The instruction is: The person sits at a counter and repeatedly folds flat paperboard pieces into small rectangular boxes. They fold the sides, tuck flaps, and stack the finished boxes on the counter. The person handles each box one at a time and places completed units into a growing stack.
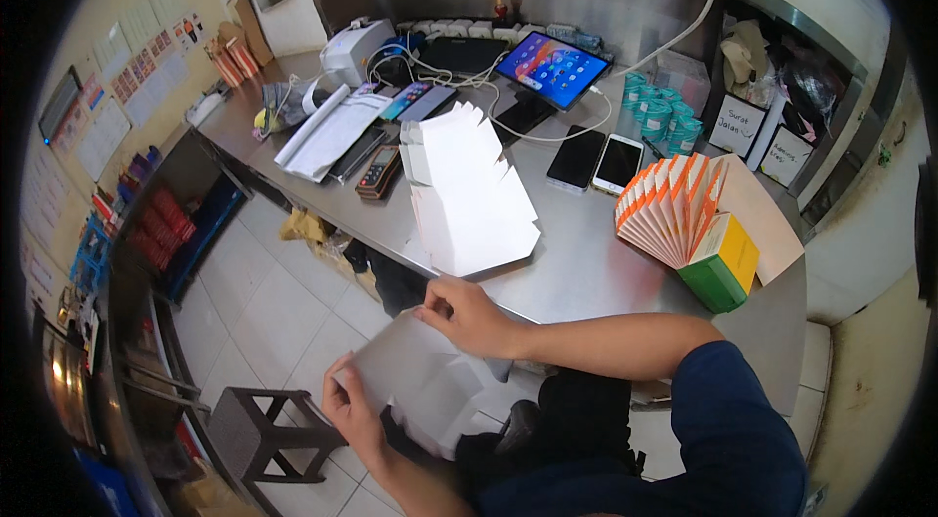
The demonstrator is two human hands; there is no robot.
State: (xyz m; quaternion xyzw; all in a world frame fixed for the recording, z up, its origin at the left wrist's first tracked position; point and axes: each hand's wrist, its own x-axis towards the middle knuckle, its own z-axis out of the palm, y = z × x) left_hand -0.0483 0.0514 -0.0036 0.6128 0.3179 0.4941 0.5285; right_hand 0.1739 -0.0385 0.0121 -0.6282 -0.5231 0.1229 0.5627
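Note:
A partly folded white cardboard box (pixel 415 375) is held up over my lap, in front of the table edge. My left hand (pixel 354 409) pinches its near left edge between thumb and fingers. At its far right corner, my right hand (pixel 474 319) has closed thumb and fingers on the board. The lower flaps hang down and blur a little. Just beyond my right hand, several flat white box blanks with notched edges (pixel 469 194) lie in a pile on the steel table (pixel 576 268).
To the right stand fanned orange-and-white folded cartons (pixel 664 209) beside a yellow-green box (pixel 721 263). Two phones (pixel 596 163), a tablet on a stand (pixel 552 67), teal rolls (pixel 655 116), a handheld terminal (pixel 379 172) and papers (pixel 332 131) occupy the table. A stool (pixel 269 429) is at lower left.

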